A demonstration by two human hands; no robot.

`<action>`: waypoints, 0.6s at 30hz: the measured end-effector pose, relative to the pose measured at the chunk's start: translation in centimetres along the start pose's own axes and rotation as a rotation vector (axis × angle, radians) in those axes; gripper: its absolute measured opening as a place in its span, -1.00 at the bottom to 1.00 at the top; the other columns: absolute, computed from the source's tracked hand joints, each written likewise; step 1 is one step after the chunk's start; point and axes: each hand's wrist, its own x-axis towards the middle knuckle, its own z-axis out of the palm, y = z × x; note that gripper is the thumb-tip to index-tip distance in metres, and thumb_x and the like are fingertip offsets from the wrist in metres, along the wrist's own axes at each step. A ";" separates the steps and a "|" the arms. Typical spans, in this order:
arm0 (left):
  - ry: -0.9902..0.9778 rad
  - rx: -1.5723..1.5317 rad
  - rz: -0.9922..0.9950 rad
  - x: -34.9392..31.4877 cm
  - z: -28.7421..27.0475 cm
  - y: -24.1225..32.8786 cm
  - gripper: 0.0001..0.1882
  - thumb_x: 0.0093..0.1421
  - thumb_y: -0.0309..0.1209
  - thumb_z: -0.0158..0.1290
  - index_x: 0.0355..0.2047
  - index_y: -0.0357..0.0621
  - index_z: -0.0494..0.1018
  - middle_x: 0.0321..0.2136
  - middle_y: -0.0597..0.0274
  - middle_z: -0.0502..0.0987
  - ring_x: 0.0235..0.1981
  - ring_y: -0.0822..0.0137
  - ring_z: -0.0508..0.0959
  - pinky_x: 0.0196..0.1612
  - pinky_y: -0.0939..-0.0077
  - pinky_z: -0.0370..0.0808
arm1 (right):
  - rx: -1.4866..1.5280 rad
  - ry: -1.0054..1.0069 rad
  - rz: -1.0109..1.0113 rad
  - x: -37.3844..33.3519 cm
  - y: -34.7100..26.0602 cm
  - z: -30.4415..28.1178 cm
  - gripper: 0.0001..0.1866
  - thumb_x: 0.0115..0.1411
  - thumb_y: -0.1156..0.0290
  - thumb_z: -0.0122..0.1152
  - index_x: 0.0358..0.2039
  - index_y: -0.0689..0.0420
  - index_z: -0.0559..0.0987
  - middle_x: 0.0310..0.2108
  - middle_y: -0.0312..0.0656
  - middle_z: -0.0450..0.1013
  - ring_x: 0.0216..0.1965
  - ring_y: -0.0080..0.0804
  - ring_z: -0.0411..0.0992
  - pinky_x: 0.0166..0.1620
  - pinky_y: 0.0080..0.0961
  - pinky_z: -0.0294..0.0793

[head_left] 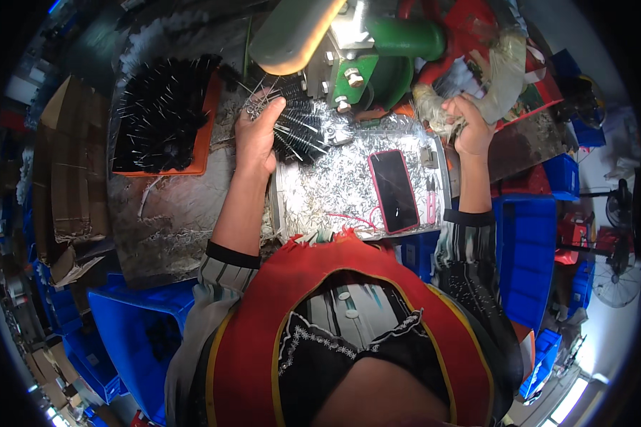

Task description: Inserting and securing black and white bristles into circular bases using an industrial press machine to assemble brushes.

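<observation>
My left hand (256,135) holds a bunch of thin metal wire stems (258,104) belonging to black bristle brushes (299,128) that lie fanned out on the metal-littered worktop (335,185). My right hand (472,128) grips a crumpled clear plastic bag (491,78) with dark pieces inside, at the right of the green machine (377,53). A dark smartphone with a pink case (393,191) lies on the worktop between my arms.
An orange tray (201,132) piled with black brushes sits at the left. Cardboard boxes (64,171) stand further left. Blue plastic crates (527,256) surround the bench at right and lower left. A pink small tool (431,199) lies beside the phone. A fan (619,277) stands at right.
</observation>
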 end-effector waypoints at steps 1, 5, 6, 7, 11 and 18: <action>-0.045 0.013 -0.010 0.3 -0.3 0.1 -0.58 -0.06 -0.67 0.09 -0.12 -0.33 0.32 -0.32 0.12 0.48 -0.29 0.37 0.49 -0.19 0.52 0.45 | 0.001 -0.061 -0.022 0.4 0.0 0.1 -0.80 0.00 0.58 0.00 -0.73 0.24 0.34 -0.72 -0.20 0.26 -0.64 -0.37 0.30 -0.40 -0.46 0.37; -0.054 0.044 0.000 0.8 -1.1 -0.9 -0.61 -0.08 -0.68 0.09 -0.17 -0.32 0.35 -0.35 0.14 0.49 -0.37 0.37 0.51 -0.26 0.52 0.48 | 0.055 -0.090 -0.024 0.1 0.5 0.1 -0.83 0.00 0.57 0.03 -0.70 0.23 0.37 -0.71 -0.22 0.27 -0.62 -0.42 0.29 -0.36 -0.47 0.38; -0.050 0.039 0.025 1.0 -1.3 -1.2 -0.62 -0.09 -0.68 0.10 -0.20 -0.31 0.36 -0.35 0.14 0.49 -0.38 0.37 0.51 -0.27 0.52 0.48 | 0.119 -0.145 -0.074 0.3 0.9 -0.4 -0.88 -0.04 0.57 0.09 -0.67 0.25 0.41 -0.70 -0.23 0.31 -0.62 -0.44 0.32 -0.39 -0.52 0.39; -0.038 0.016 0.010 0.9 -0.8 -1.0 -0.66 -0.10 -0.69 0.09 -0.24 -0.30 0.39 -0.35 0.16 0.49 -0.36 0.36 0.50 -0.27 0.52 0.48 | 0.113 -0.191 -0.116 0.7 1.0 -0.6 -0.90 -0.04 0.56 0.11 -0.64 0.25 0.42 -0.68 -0.20 0.35 -0.59 -0.42 0.37 -0.47 -0.54 0.39; 0.046 -0.045 0.044 0.6 -0.3 -1.0 -0.68 -0.12 -0.72 0.07 -0.27 -0.31 0.40 -0.36 0.16 0.49 -0.38 0.34 0.51 -0.27 0.49 0.49 | 0.022 -0.001 0.074 0.6 -1.0 0.1 -0.78 0.01 0.52 0.03 -0.74 0.21 0.34 -0.74 -0.23 0.24 -0.67 -0.43 0.26 -0.34 -0.47 0.35; 0.132 0.009 0.071 0.7 1.1 -0.5 -0.68 -0.15 -0.73 0.07 -0.30 -0.34 0.39 -0.40 0.15 0.48 -0.42 0.30 0.51 -0.34 0.46 0.50 | -0.249 -0.175 0.388 5.4 -10.3 0.7 -0.77 -0.09 0.36 0.21 -0.71 0.21 0.42 -0.78 -0.19 0.30 -0.71 -0.44 0.32 -0.54 -0.55 0.32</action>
